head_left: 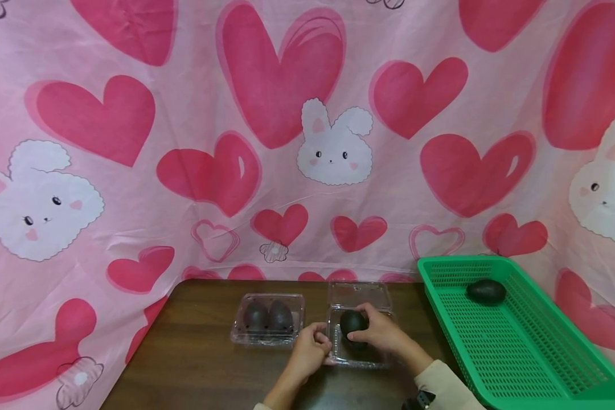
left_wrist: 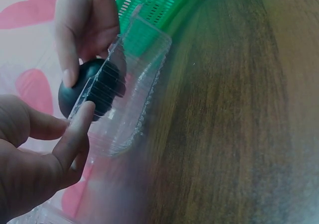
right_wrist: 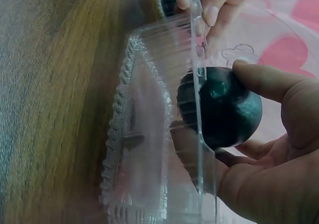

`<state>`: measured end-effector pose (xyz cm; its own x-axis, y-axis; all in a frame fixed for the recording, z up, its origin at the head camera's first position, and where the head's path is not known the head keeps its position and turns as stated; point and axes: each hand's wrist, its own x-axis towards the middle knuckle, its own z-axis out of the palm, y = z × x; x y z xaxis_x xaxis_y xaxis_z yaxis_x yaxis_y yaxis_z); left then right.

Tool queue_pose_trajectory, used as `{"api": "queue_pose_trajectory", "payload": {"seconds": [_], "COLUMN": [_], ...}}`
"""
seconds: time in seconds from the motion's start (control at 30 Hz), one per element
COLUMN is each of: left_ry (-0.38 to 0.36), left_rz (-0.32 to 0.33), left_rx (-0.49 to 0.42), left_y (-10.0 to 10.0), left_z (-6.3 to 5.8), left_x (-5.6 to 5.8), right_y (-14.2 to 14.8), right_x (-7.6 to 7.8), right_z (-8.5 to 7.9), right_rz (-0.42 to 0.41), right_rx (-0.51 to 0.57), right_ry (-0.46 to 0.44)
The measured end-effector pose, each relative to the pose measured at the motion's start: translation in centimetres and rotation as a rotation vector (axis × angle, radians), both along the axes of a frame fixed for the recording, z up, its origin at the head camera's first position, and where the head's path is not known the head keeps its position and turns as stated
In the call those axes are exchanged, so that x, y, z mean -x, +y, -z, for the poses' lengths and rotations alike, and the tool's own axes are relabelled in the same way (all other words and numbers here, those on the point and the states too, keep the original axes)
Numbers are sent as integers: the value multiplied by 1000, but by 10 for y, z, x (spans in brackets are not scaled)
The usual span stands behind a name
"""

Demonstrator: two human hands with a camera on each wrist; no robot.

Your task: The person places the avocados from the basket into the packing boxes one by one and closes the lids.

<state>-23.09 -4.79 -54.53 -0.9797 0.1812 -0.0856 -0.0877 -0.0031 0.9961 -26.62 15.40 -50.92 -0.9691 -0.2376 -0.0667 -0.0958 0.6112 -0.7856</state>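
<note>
A dark avocado (right_wrist: 224, 107) is gripped between the thumb and fingers of my right hand (head_left: 384, 332), partly down inside an open clear plastic clamshell box (head_left: 361, 360). My left hand (head_left: 309, 348) pinches that box's left rim between thumb and finger, as the left wrist view shows. The box's lid (head_left: 360, 295) lies folded back on its far side. Left of my hands stands a second clear clamshell (head_left: 240, 340), closed, with two dark avocados (head_left: 281, 316) inside. The underside of the held avocado is hard to make out through the ribbed plastic.
A green perforated basket (head_left: 517, 347) stands on the right, with one dark avocado (head_left: 486, 291) near its far end. Everything rests on a brown wooden table (head_left: 200, 364). A pink cloth (head_left: 287, 193) with hearts and rabbits hangs behind the table and along its sides.
</note>
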Motion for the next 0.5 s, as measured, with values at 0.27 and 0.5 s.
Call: {"api": "queue_pose_trajectory", "payload": {"seconds": [0.27, 0.5], "left_ry": [-7, -8], "left_rz": [-2, -2], "left_rx": [2, -9], "left_y": [0, 1], "left_z": [-1, -1], "left_x": [0, -1], "right_y": [-7, -9], "right_x": [0, 0], "right_z": [9, 12], "right_rz": [41, 60], "right_rx": [-10, -66], "right_ry": [-15, 5]}}
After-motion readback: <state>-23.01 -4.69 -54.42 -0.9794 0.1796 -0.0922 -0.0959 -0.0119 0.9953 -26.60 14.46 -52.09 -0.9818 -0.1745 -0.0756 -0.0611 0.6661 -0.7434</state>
